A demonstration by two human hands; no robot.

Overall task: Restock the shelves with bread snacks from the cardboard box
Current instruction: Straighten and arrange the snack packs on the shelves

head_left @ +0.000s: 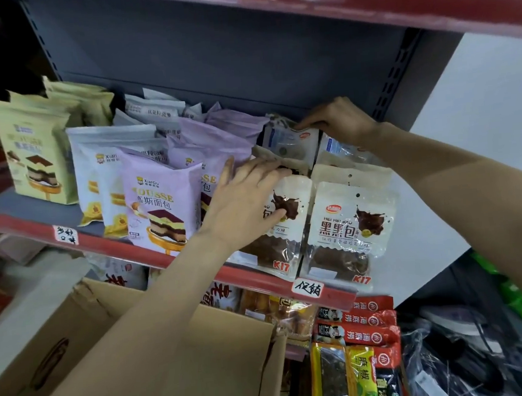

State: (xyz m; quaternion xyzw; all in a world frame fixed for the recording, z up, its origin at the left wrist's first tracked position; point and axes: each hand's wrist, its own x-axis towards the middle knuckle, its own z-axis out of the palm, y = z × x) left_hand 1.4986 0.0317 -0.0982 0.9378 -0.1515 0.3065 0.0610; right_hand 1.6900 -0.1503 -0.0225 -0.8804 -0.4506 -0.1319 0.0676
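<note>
Left hand [247,195]: fingers grasping the front chocolate bread pack [282,227] on the shelf [151,253].
Right hand [338,123]: fingers pinching a rear pack [293,145].
Cardboard box [221,351]: below both hands.

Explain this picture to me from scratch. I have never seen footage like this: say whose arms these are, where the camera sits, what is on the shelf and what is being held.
There is no machine here. A person wears a wide-angle camera on the head, so you look forward and down along their own two bare arms.

The left hand has a grip on the top of a chocolate bread pack at the front of the shelf. The right hand reaches further back and holds the top of a pale pack standing behind. Another chocolate pack stands to the right of the held one.

To the left stand purple mousse bread bags, white-blue bags and cream bags. An open cardboard box sits below.
</note>
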